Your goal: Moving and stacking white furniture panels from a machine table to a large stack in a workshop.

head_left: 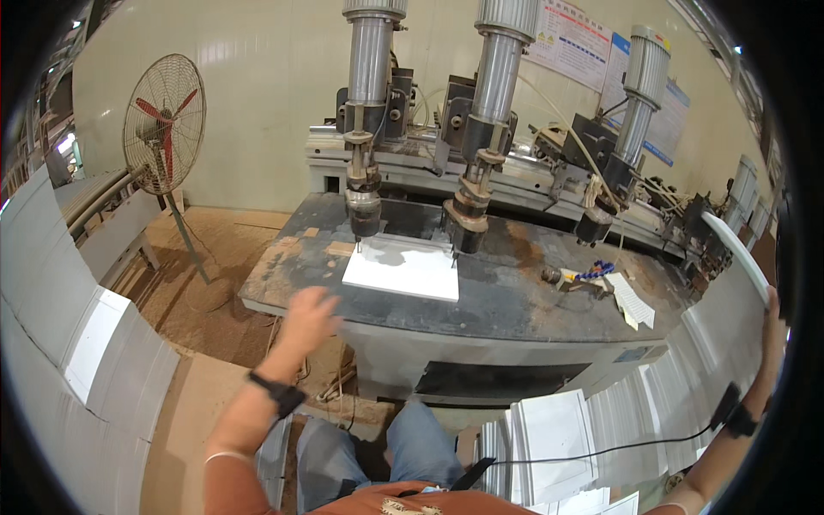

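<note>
A white rectangular panel [402,270] lies flat on the dark worktop, its far edge under the drill heads of a boring machine [468,202]. My left hand [311,318] hovers by the worktop's front edge, left of that panel and apart from it. Its fingers are slightly blurred and loosely apart, with nothing in them. At the far right rim of the picture, my right hand [772,311] grips the near end of another white panel [740,257], which tilts up above a stack. Most of the right fingers are hidden by the dark rim.
Stacks of white panels stand at the right [639,416] and left [94,343]. A caged fan [163,124] is at the back left. On the worktop [515,300] lie a blue jointed hose [594,271] and a paper sheet [631,300]. A black cable [601,455] crosses near my right arm.
</note>
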`<state>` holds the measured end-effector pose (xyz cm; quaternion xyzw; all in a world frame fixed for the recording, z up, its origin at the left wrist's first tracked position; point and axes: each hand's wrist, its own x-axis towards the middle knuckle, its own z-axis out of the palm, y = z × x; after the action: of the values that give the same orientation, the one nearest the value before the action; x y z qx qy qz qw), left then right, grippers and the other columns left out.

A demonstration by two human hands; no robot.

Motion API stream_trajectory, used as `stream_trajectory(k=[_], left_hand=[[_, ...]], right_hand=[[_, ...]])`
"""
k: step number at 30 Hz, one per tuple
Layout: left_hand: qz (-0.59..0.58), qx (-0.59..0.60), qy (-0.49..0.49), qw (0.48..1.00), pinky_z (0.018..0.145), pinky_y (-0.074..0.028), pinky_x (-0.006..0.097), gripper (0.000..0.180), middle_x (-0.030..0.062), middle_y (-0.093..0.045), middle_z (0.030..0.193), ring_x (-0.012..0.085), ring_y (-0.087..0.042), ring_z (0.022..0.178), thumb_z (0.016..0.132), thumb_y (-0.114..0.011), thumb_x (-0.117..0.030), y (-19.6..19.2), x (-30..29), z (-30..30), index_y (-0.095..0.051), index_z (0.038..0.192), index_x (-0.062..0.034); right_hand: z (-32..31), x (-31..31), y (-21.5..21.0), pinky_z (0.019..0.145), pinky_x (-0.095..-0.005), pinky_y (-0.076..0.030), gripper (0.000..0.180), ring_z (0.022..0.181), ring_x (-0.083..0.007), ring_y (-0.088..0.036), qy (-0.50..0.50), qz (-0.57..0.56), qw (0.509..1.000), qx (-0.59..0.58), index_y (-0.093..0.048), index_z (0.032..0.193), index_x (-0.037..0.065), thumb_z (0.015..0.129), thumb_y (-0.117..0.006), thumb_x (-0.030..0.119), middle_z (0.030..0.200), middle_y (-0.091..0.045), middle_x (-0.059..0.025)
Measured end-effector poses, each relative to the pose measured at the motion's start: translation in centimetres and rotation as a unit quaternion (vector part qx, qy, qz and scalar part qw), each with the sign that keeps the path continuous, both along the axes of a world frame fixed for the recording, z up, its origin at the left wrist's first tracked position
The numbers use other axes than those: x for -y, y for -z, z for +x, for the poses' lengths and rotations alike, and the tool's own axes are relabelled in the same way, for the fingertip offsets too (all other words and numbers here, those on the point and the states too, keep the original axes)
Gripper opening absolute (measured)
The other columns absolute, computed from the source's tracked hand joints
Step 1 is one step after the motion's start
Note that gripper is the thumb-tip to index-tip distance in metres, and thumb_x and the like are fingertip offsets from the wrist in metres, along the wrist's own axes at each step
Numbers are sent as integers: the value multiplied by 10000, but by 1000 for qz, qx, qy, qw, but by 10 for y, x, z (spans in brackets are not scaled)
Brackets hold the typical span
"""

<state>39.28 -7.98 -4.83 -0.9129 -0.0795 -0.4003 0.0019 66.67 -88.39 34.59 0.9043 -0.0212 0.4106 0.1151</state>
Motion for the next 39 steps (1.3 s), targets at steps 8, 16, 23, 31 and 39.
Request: stream_trajectory(k=[8,16,23,31,39], left_hand=[[-122,-183,-74,973,1123,-252,630,726,169,-491,1436,363,-361,1405,890,-578,-615,32,51,187,-584,1327,-34],[13,-61,64,996,779,-476,373,330,77,-561,929,267,-552,885,809,-678,-168,43,86,40,-659,1130,-92],[143,-142,82,976,748,-483,308,312,21,-605,978,182,-589,898,817,-619,-113,-27,88,-150,-656,1127,-128],[223,-129,-272,927,753,-483,329,329,43,-641,1074,207,-593,920,828,-599,-104,-111,63,-275,-651,1153,-110],[109,-123,-617,769,761,-478,385,243,63,-647,1000,259,-593,941,832,-588,-101,-109,-72,-369,-655,1066,-98]], right_hand=[[-11,-267,120,913,-423,-479,335,1058,-304,-668,-424,-96,896,87,-708,1041,95,786,-542,-46,1096,-721,-117],[10,-478,318,808,-406,-512,342,1022,-259,-674,-577,22,809,-114,-677,1069,133,742,-666,32,1044,-719,-42],[43,-558,423,1046,-475,-447,514,1275,-420,-508,-547,-4,798,-252,-622,1276,111,880,-673,436,1345,-600,-149],[65,-613,437,983,-447,-484,488,1227,-375,-556,-584,48,767,-259,-674,1175,60,799,-754,360,1260,-652,-145],[91,-565,273,972,-402,-481,347,1078,-314,-644,-696,146,685,-156,-680,1163,23,850,-730,167,1186,-677,-167]])
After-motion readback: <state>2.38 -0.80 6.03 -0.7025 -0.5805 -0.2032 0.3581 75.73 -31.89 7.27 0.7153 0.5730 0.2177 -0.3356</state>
